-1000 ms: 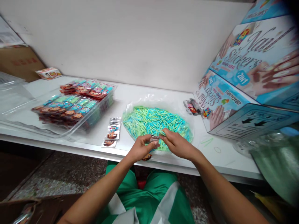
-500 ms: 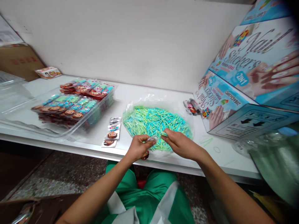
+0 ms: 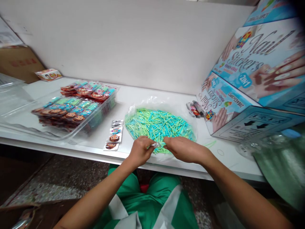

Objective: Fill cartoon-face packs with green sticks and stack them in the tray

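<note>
My left hand [image 3: 140,150] and my right hand [image 3: 181,148] meet at the near edge of a pile of green and blue sticks [image 3: 159,125] lying on a clear plastic bag. The left hand pinches a small clear sticker packet [image 3: 155,144]. The right hand's fingers are closed right next to the packet, at the sticks; what they grip is hidden. Both hands hover just above the white table [image 3: 166,101], near its front edge.
A clear tray [image 3: 78,130] of filled sticker packs sits at left. Loose sticker packets [image 3: 114,135] lie beside the pile. Blue "Nail Stickers" boxes [image 3: 252,73] are stacked at right, with a few packets [image 3: 195,109] in front. Clear plastic [image 3: 274,146] lies at far right.
Both hands dropped slightly toward the near edge of the pile and drew closer together. The packet's character end that hung below the left hand is now hidden.
</note>
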The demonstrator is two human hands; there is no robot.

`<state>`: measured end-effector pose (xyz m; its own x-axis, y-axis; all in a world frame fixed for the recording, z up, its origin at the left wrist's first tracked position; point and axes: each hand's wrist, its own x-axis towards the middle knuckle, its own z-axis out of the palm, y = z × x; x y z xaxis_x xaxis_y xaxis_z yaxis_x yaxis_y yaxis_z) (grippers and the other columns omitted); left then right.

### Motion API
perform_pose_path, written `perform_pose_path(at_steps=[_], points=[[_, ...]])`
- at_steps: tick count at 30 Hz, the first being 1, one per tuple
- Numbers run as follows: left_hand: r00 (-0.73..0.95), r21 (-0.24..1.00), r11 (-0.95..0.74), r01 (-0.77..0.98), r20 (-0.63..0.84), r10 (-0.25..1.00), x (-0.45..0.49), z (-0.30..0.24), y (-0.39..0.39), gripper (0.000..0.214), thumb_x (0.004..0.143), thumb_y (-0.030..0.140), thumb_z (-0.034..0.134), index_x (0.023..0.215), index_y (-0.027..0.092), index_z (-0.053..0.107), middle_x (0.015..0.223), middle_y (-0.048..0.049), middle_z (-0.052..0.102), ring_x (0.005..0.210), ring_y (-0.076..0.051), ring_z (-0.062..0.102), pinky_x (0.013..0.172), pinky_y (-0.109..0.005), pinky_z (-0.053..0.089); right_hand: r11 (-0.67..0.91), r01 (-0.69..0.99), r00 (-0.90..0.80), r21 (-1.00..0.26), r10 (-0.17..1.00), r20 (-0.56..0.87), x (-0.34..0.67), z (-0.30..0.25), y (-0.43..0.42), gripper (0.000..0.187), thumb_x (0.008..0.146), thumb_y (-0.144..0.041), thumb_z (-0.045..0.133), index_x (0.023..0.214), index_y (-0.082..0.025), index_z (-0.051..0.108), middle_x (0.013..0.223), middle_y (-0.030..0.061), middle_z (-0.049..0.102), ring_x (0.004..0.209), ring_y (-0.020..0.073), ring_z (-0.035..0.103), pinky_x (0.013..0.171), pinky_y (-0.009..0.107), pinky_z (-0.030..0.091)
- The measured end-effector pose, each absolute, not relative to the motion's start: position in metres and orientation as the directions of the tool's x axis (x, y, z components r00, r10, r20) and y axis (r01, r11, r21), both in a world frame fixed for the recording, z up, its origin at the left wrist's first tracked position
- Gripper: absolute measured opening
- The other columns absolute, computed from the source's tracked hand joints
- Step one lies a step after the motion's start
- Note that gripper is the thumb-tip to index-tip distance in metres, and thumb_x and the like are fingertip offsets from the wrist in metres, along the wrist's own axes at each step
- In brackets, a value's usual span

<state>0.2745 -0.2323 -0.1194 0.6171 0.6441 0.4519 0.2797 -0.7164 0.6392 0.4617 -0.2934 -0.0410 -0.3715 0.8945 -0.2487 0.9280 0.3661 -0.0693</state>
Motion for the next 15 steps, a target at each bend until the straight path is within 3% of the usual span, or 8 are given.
perform_pose_path(at_steps=[4, 9, 12, 15], points=[[0.676, 0.439, -0.84, 0.319, 0.515, 0.526, 0.274, -0.118, -0.23, 0.016, 0.082, 0.017, 0.049, 0.089, 0.018, 0.063, 0.076, -0.004, 0.068, 0.073, -0.017, 0.061, 0.089, -0.04, 0.039, 0.344, 0.938, -0.341, -0.042, 0.897, -0.281, 0.455, -0.039, -0.293, 0.024, 0.091, -0.021, 0.035, 0.111, -0.011, 0.046, 0.085, 0.0123, 0.067, 0.073, 0.0216, 0.062, 0.056, 0.026, 0.034], [0.78, 0.346, -0.868, 0.357, 0.402, 0.48, 0.281, -0.113, -0.238, 0.018, 0.085, 0.016, 0.042, 0.094, 0.017, 0.057, 0.078, -0.0069, 0.065, 0.077, -0.02, 0.06, 0.086, -0.039, 0.038, 0.347, 0.938, -0.326, 0.001, 0.882, -0.34, 0.448, -0.042, -0.293, 0.066, 0.074, 0.0, 0.039, 0.138, -0.003, 0.024, 0.096, 0.0186, 0.067, 0.08, 0.0269, 0.064, 0.058, 0.029, 0.039], [0.821, 0.403, -0.836, 0.373, 0.275, 0.5, 0.284, -0.11, -0.246, 0.016, 0.087, 0.024, 0.04, 0.091, 0.016, 0.054, 0.081, -0.0102, 0.062, 0.079, -0.022, 0.058, 0.074, -0.034, 0.039, 0.34, 0.939, -0.334, -0.046, 0.878, -0.343, 0.448, -0.046, -0.291, 0.075, 0.073, 0.0, 0.04, 0.143, -0.004, 0.015, 0.108, 0.0215, 0.063, 0.087, 0.0288, 0.063, 0.063, 0.032, 0.043], [0.822, 0.617, -0.721, 0.316, 0.201, 0.533, 0.284, -0.107, -0.252, 0.018, 0.089, 0.03, 0.037, 0.09, 0.017, 0.05, 0.08, -0.0088, 0.061, 0.074, -0.021, 0.056, 0.065, -0.029, 0.038, 0.344, 0.915, -0.395, -0.209, 0.868, -0.301, 0.453, -0.047, -0.287, 0.071, 0.076, -0.006, 0.045, 0.143, -0.012, 0.02, 0.12, 0.0196, 0.057, 0.1, 0.0276, 0.059, 0.074, 0.033, 0.044]])
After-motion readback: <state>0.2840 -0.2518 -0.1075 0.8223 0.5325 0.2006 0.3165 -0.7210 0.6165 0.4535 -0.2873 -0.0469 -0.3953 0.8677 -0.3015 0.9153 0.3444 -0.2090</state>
